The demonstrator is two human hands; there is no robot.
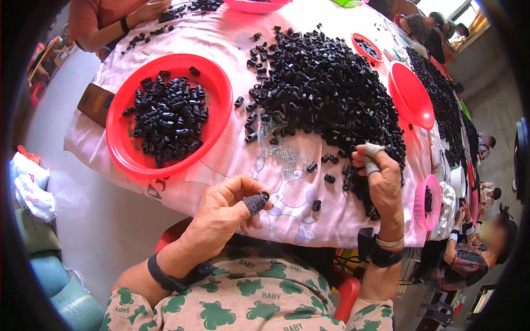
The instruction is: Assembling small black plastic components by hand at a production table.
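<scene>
My left hand is closed above the near edge of the cloth, pinching a small black cylindrical plastic part between thumb and fingers. A dark grey wrap covers its thumb. My right hand reaches over the near right side of a big pile of the same black parts. Its fingers are curled together, with pale and grey wraps on them, and what they hold, if anything, is hidden. Between the hands and the pile lie thin metal springs and a few loose black parts.
A red basin of black parts stands on the left, with a brown phone-like object beside it. Farther right are a red bowl and a pink basket. Other people sit around the cloth-covered table.
</scene>
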